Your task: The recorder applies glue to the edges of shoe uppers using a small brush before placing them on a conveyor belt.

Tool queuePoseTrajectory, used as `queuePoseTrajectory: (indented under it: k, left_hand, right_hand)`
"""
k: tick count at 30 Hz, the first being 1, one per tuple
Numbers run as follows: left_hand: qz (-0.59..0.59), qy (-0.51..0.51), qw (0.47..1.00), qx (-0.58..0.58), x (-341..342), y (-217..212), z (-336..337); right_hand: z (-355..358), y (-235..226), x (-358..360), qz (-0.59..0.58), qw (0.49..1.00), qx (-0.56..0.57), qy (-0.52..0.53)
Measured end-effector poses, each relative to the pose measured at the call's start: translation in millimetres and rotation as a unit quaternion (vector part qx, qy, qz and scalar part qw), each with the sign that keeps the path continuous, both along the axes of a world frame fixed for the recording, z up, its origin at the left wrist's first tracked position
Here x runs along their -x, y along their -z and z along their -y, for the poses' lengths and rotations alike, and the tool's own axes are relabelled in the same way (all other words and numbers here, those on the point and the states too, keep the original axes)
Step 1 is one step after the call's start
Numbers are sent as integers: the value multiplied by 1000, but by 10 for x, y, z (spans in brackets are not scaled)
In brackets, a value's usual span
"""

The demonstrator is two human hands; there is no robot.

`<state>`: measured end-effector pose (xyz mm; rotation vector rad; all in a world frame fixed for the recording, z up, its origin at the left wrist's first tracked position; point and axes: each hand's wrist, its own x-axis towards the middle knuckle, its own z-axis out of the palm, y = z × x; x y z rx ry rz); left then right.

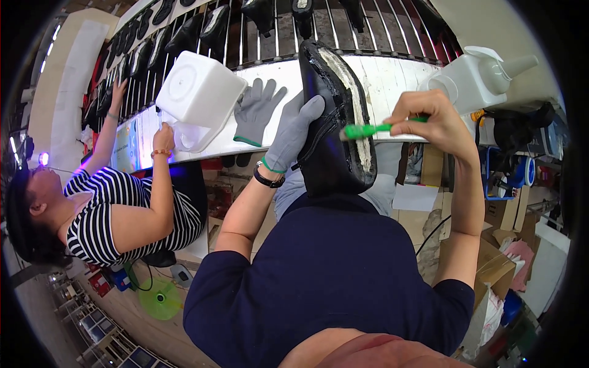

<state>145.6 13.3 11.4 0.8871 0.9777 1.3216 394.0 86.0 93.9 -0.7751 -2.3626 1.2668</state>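
Note:
My left hand, in a grey glove with a green cuff, is wrapped round a black boot without an outsole. The boot is tilted with its underside turned to the right, showing a pale strip along the middle between dark, shiny edges. My right hand is bare and closed on the handle of a small green brush. The brush head lies over the boot's near edge; whether its bristles touch is hard to tell. An unworn grey glove rests on the white bench left of the boot.
A white jug stands to the left on the bench, a white bottle with a spout to the right. Beyond, a roller rack carries several black boots. A co-worker in a striped top sits at left, arms over the bench.

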Motion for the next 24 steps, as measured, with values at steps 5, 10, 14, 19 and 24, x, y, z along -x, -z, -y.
queuePoseTrajectory:
  k: [5, 10, 14, 19, 24]
  left_hand:
    - [-38, 23, 999, 26, 141, 60, -17]
    - [-18, 46, 995, 88, 164, 113, -67]
    - [61, 95, 981, 155, 153, 151, -130]
    - [126, 178, 945, 243, 85, 196, -154]
    - [98, 267, 930, 231, 33, 228, -77]
  right_hand:
    - [62, -11, 18, -12, 996, 54, -71]
    - [20, -34, 68, 5, 993, 74, -90]
    - [-56, -41, 148, -2, 991, 78, -110]
    - [-159, -23, 246, -17, 985, 99, -142]
    - [-224, -22, 317, -25, 982, 93, -162]
